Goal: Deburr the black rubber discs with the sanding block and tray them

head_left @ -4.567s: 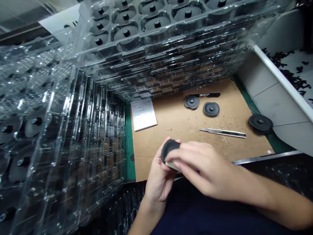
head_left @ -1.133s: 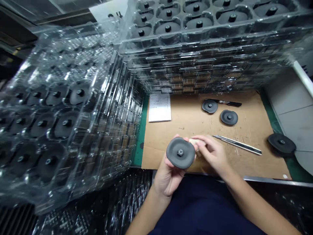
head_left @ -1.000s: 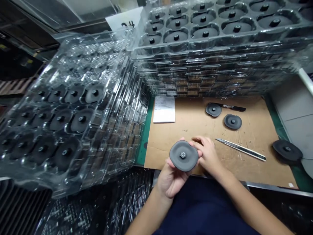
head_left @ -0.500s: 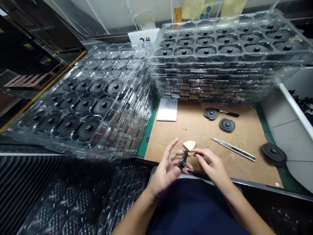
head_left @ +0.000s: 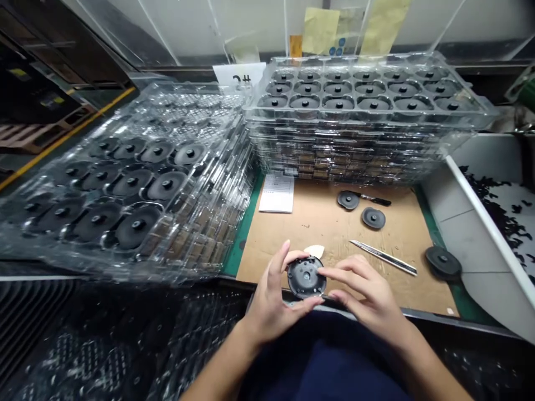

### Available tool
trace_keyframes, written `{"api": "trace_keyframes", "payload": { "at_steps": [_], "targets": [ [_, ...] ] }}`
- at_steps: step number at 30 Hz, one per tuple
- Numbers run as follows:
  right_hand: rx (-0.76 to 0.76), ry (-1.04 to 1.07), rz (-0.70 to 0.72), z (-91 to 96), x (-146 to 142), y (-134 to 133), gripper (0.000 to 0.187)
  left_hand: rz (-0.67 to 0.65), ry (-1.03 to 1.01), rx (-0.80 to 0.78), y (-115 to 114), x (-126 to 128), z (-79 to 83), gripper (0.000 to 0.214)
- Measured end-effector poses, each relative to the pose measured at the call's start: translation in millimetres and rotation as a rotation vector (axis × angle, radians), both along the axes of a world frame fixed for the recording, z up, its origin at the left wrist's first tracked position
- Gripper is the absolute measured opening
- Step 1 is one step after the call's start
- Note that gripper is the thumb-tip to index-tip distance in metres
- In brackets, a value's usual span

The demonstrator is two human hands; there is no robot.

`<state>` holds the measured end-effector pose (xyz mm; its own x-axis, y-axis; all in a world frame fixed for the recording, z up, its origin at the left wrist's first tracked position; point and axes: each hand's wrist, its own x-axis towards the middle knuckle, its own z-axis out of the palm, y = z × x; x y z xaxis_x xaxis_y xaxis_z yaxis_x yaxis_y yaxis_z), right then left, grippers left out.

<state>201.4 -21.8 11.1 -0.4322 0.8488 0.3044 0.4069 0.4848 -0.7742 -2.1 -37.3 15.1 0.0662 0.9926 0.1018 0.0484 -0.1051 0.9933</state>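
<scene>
A round black plastic disc is held up over the near edge of the bench, its flat face with small studs turned toward me. My left hand grips it by the rim, fingers above and thumb below. The index fingertip of my right hand touches the right part of the face, while the other fingers are apart. Just behind the disc lies a small cream-coloured pad, partly hidden. A utility knife rests to the right on the brown cardboard.
Two black discs, one at the back and one nearer, lie beside a black-handled brush. Another disc sits at right. Stacked clear trays of discs stand left and behind. A white bin holds black scraps.
The disc has turned from edge-on to face me. My right index finger has come onto its face. The camera view has shifted slightly.
</scene>
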Motion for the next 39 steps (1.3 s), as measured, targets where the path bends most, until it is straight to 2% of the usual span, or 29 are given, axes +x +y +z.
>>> {"api": "trace_keyframes", "payload": {
  "at_steps": [3,5,9,15,19,21,23,27,31,33,34,36,37,39],
  "targets": [
    [-0.119,0.117,-0.08,4.0,-4,5,0.024,-0.044,0.057,0.021,7,2,-1.1,0.093],
    [-0.264,0.207,-0.067,7.7,-7,9,0.024,-0.093,0.121,0.042,11,1,-2.5,0.097],
    [-0.598,0.265,0.045,16.4,-12,23,0.022,-0.191,0.154,-0.02,18,-4,-6.2,0.1],
    [-0.996,0.381,0.27,27.2,-16,46,0.022,-0.414,-0.014,-0.309,25,-13,-6.6,0.104],
    [-1.144,0.371,0.396,25.5,-15,51,0.021,-0.542,-0.053,-0.356,30,-14,-4.3,0.114],
    [-1.194,0.371,0.396,21.7,-13,49,0.02,-0.568,-0.038,-0.327,31,-13,-6.0,0.119],
    [-1.224,0.421,0.34,17.8,-11,45,0.019,-0.545,-0.002,-0.284,31,-13,-9.5,0.118],
    [-1.241,0.513,0.234,13.8,-7,39,0.017,-0.494,0.036,-0.199,31,-12,-15.9,0.116],
    [-1.225,0.518,0.22,13.2,-7,37,0.018,-0.478,0.028,-0.154,33,-12,-15.8,0.114],
    [-1.171,0.511,0.216,11.7,-8,37,0.018,-0.46,0.023,-0.144,35,-14,-15.3,0.106],
    [-1.13,0.491,0.213,10.4,-8,37,0.016,-0.466,0.026,-0.157,36,-16,-15.6,0.095],
    [-0.977,0.366,0.19,7.1,-6,39,0.012,-0.486,0.044,-0.222,36,-21,-18.1,0.055],
    [-0.828,0.236,0.152,5.3,-4,41,0.011,-0.482,0.054,-0.275,35,-23,-20.7,0.036],
    [-0.438,-0.093,-0.019,3.4,4,49,0.016,-0.357,0.042,-0.401,33,-25,-28.1,0.035]
  ]
}}
